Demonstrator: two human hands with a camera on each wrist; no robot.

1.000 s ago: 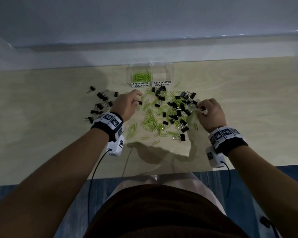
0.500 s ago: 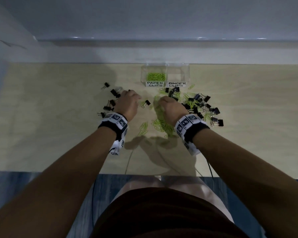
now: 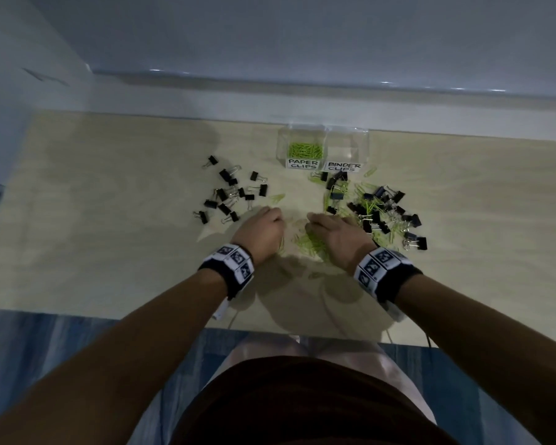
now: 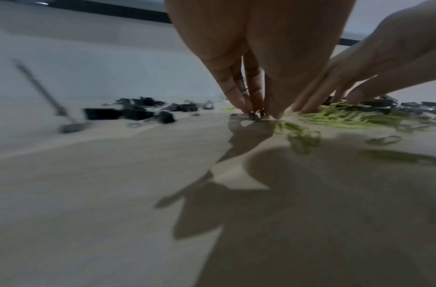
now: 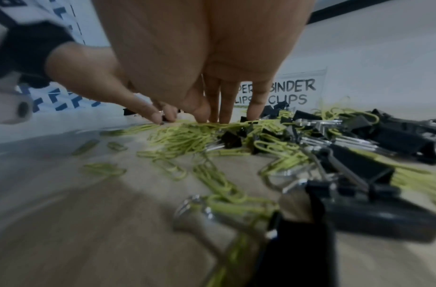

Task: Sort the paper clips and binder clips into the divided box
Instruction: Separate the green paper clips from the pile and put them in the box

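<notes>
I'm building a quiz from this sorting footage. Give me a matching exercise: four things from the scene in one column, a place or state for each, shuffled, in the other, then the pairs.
Things
1. PAPER CLIPS compartment
2. BINDER CLIPS compartment
3. separated group of black binder clips
4. right hand

Places or states
A. lying on the table left of the left hand
B. fingers down on the loose green paper clips
C. holds no clips that can be seen
D. holds green paper clips

Pairs: 1-D, 2-C, 3-A, 4-B
</notes>
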